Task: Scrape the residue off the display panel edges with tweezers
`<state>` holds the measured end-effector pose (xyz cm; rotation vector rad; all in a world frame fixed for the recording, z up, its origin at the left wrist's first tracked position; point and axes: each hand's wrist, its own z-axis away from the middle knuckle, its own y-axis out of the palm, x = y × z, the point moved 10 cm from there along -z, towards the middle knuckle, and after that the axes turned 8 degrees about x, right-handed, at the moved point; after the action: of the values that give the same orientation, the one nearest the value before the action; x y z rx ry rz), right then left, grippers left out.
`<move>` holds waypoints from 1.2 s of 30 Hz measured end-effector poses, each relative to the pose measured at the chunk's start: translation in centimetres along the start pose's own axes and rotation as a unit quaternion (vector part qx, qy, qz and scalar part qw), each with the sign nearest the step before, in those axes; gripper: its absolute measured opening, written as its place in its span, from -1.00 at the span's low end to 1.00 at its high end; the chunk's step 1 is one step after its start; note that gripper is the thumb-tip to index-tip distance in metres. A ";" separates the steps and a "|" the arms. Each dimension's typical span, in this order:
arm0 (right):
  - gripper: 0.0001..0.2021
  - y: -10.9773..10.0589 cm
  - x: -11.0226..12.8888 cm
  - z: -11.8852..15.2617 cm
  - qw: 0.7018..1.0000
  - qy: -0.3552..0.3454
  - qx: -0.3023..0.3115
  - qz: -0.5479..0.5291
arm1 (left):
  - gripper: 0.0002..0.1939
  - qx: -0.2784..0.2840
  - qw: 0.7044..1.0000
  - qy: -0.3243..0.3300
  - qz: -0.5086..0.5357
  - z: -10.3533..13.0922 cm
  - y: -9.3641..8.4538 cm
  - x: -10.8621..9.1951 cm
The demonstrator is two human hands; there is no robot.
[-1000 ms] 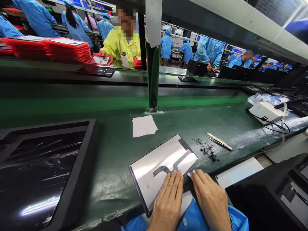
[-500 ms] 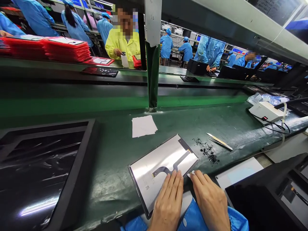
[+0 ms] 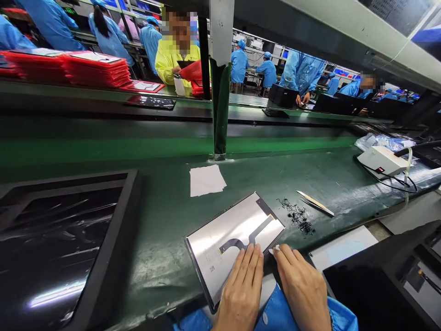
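An LCD screen panel (image 3: 234, 230) lies back side up on the bench, with a silvery back, dark edges and a dark flex cable (image 3: 255, 234) across it. My left hand (image 3: 243, 282) rests flat on its near part, fingers stretched out side by side. At the panel's near right edge, my right hand (image 3: 301, 285) has its fingers bent and pinched together. A small white piece (image 3: 274, 250) shows at those fingertips; its kind is too small to make out. Right of the panel lie black scraps (image 3: 298, 218) and tweezers (image 3: 317, 204).
White paper sheets (image 3: 206, 180) lie behind the panel. A black tray (image 3: 129, 207) holding film-covered dark sheets stands at left. At right are a white device (image 3: 382, 161) with cables and another black tray (image 3: 365, 262). A post (image 3: 219, 105) rises at the back; co-workers sit beyond.
My hands and the panel hold nearly the same place. Across the line, the person in yellow now lifts a red sheet and a dark panel. A dark panel on the far belt has shifted slightly right.
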<state>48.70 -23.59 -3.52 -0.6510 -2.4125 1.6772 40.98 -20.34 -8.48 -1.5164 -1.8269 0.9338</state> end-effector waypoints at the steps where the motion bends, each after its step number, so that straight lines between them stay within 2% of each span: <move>1: -0.50 0.0 0.0 0.0 1.000 0.000 0.000 0.000 | -0.62 0.001 1.000 0.001 0.000 0.0 0.0 0.0; 33: -0.49 -0.1 -0.2 -0.2 1.000 0.008 -0.014 -0.007 | -0.63 0.003 1.000 -0.003 0.008 0.0 0.0 0.2; 36: -0.50 0.2 -0.6 -0.2 0.999 0.012 -0.003 -0.040 | -0.63 0.006 1.000 -0.001 0.009 -0.1 -0.1 0.2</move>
<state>49.34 -23.55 -3.54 -0.5642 -2.3949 1.6208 40.99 -20.16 -8.34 -1.5282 -1.8081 0.9544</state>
